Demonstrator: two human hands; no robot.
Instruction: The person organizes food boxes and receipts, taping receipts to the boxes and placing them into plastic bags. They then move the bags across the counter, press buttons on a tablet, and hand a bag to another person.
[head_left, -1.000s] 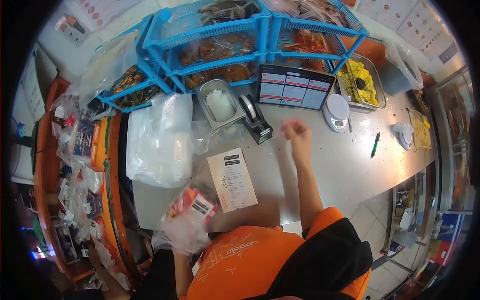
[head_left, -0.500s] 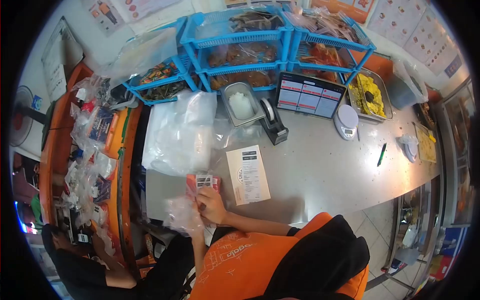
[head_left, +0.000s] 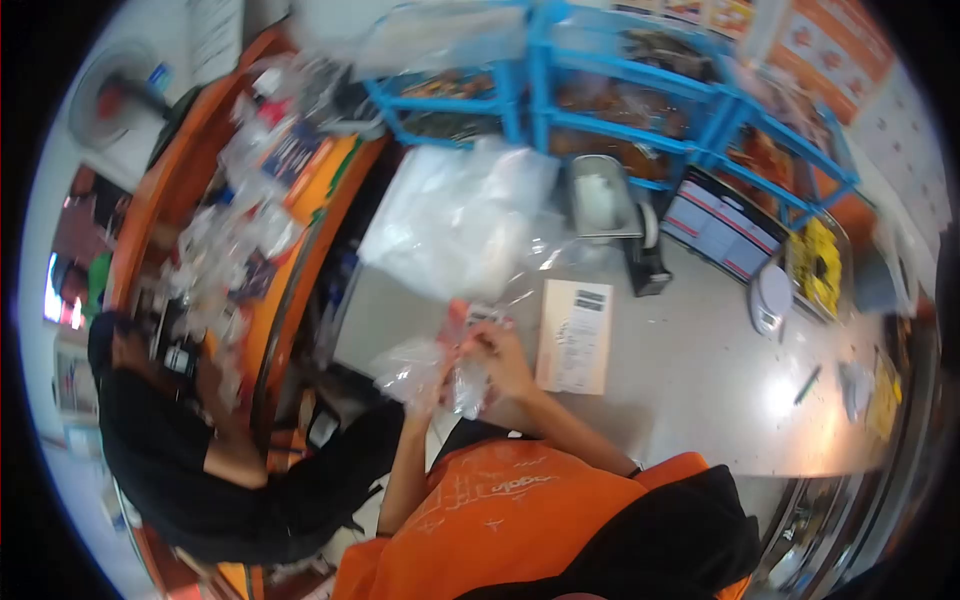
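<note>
A crumpled clear plastic bag (head_left: 408,366) is in my left hand (head_left: 428,388), whose fingers are closed on it. My right hand (head_left: 505,362) is beside it at the table's front edge, its fingers bent in a pinch on the same clear plastic, part of which hangs between the hands. Just beyond my fingers is a small red packet (head_left: 458,316) with a printed label, partly hidden by my right hand. To the right of that hand, a brown paper bag (head_left: 548,345) lies flat with a printed receipt (head_left: 582,335) on it. Motion blurs the fingers.
Clear plastic bags (head_left: 450,220) are piled behind my hands. Beyond are a metal container (head_left: 603,200), a tape dispenser (head_left: 648,262), a tablet (head_left: 725,225), a scale (head_left: 770,298) and blue racks (head_left: 630,80). A person in black (head_left: 190,470) sits at the left by an orange shelf (head_left: 160,210).
My head view has turned, so the scene shifts right and tilts. My hands have spread slightly apart, with clear plastic now between them; the right hand has come off the red packet's label.
</note>
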